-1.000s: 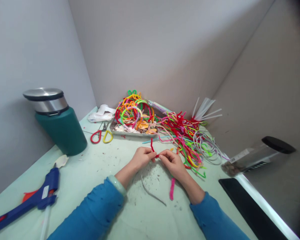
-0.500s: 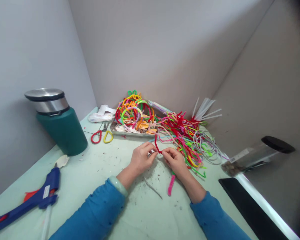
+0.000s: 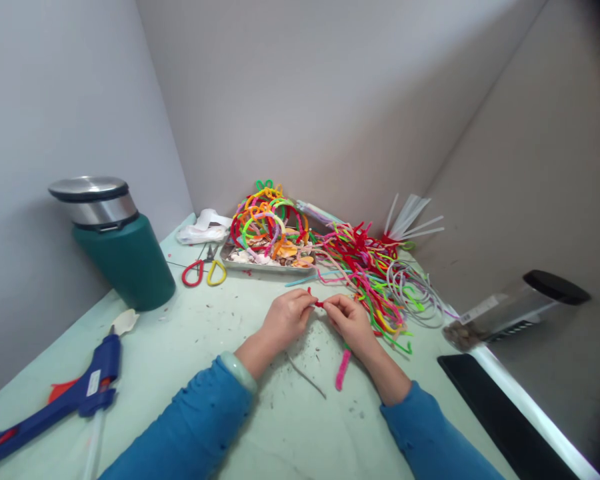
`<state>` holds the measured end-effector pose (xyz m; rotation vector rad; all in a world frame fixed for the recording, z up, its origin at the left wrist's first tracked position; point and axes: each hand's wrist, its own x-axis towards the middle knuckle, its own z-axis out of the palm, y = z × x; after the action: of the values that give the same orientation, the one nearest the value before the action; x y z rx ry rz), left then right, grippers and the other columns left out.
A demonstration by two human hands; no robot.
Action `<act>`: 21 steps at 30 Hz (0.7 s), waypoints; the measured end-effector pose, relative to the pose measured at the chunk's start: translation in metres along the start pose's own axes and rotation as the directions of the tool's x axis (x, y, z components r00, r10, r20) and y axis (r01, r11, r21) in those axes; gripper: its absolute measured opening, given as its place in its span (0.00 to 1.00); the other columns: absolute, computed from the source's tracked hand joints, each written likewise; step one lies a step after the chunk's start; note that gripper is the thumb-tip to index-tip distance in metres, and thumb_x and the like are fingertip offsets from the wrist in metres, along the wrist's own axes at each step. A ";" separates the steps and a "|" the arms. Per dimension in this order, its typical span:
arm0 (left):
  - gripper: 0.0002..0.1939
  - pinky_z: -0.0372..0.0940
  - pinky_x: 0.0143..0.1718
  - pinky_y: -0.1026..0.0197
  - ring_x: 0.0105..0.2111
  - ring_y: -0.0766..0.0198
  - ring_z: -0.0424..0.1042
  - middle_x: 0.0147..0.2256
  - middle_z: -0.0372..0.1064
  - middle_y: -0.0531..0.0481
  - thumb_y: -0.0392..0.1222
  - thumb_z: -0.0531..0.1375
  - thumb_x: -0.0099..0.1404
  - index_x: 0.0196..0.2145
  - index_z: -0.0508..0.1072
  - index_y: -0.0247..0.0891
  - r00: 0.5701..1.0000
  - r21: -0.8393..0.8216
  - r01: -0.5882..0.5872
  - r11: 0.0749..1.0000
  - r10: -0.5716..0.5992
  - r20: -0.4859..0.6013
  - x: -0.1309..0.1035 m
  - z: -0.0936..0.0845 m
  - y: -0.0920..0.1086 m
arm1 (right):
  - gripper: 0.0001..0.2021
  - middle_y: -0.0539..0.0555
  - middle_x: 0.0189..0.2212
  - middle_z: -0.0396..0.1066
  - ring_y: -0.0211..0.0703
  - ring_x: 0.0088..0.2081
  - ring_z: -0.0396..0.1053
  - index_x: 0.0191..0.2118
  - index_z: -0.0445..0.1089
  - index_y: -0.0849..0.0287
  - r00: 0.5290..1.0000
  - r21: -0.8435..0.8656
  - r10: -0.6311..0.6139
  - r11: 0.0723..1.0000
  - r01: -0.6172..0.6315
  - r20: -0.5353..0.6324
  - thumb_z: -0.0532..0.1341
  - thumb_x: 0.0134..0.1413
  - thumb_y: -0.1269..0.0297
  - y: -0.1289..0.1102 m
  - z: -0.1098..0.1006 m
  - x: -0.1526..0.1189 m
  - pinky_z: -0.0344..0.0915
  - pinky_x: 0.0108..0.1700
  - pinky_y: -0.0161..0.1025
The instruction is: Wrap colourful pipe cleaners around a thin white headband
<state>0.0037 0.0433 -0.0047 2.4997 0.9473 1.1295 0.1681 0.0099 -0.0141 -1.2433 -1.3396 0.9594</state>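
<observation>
A red pipe cleaner (image 3: 319,305) spans the small gap between my two hands above the table. My left hand (image 3: 289,316) pinches it from the left, with a short red end poking up past the fingers. From the right, my right hand (image 3: 351,321) grips it between thumb and fingertips. Below the right palm hangs or lies a pink fuzzy piece (image 3: 343,371) with a bit of green at its top; whether it joins the red one is hidden. A thin grey pipe cleaner (image 3: 306,377) lies on the table beneath the hands.
Behind the hands, a metal tray (image 3: 267,268) holds colourful pipe-cleaner rings. Loose pipe cleaners (image 3: 375,267) are heaped to its right. Scissors (image 3: 204,272), a green bottle (image 3: 125,260) and a blue glue gun (image 3: 93,390) are at left. A clear jar (image 3: 505,313) stands at right.
The red end that stood tall above my left hand is now mostly folded down, leaving a short tip. My left fingers have closed over it; the right hand has barely moved.
</observation>
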 end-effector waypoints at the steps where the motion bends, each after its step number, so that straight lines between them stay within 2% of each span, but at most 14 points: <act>1: 0.11 0.65 0.40 0.62 0.38 0.63 0.70 0.37 0.71 0.46 0.31 0.54 0.60 0.38 0.74 0.36 1.000 0.000 0.004 1.000 -0.004 -0.002 0.000 0.000 0.000 | 0.11 0.44 0.15 0.56 0.31 0.17 0.51 0.29 0.67 0.60 1.000 -0.003 -0.008 1.000 0.008 0.001 0.59 0.50 0.57 0.000 0.000 0.000 0.46 0.19 0.31; 6: 0.09 0.64 0.38 0.64 0.36 0.65 0.70 0.36 0.70 0.47 0.35 0.54 0.62 0.36 0.75 0.37 0.998 -0.016 0.066 0.998 -0.066 -0.008 0.000 -0.001 0.002 | 0.10 0.44 0.16 0.55 0.31 0.18 0.51 0.29 0.66 0.60 0.999 0.002 -0.032 0.999 0.032 0.001 0.59 0.51 0.57 0.000 0.000 -0.002 0.46 0.19 0.31; 13: 0.08 0.61 0.36 0.64 0.33 0.65 0.69 0.32 0.72 0.49 0.38 0.56 0.61 0.32 0.75 0.37 0.986 -0.068 0.166 0.984 -0.163 0.044 0.003 -0.004 0.004 | 0.10 0.44 0.16 0.56 0.31 0.18 0.51 0.29 0.66 0.60 0.999 -0.010 -0.036 0.999 0.035 -0.006 0.59 0.51 0.57 -0.002 -0.001 -0.002 0.46 0.19 0.31; 18: 0.08 0.60 0.33 0.65 0.31 0.66 0.69 0.30 0.72 0.49 0.39 0.56 0.61 0.31 0.75 0.36 0.970 -0.181 0.241 0.953 -0.230 0.080 0.005 -0.007 0.005 | 0.10 0.45 0.16 0.56 0.31 0.18 0.51 0.30 0.67 0.60 0.999 0.000 -0.044 0.999 0.044 -0.001 0.59 0.51 0.58 -0.001 -0.001 -0.002 0.46 0.19 0.31; 21: 0.09 0.59 0.30 0.66 0.28 0.67 0.68 0.28 0.73 0.50 0.41 0.57 0.60 0.30 0.75 0.35 0.946 -0.272 0.322 0.907 -0.300 0.121 0.007 -0.007 0.006 | 0.10 0.45 0.16 0.56 0.31 0.18 0.51 0.30 0.67 0.60 0.999 0.004 -0.050 0.999 0.050 -0.003 0.59 0.52 0.58 -0.001 -0.001 -0.003 0.46 0.19 0.31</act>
<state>0.0043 0.0430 0.0069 2.0556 1.0315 0.9812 0.1689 0.0067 -0.0132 -1.2023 -1.3598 0.9250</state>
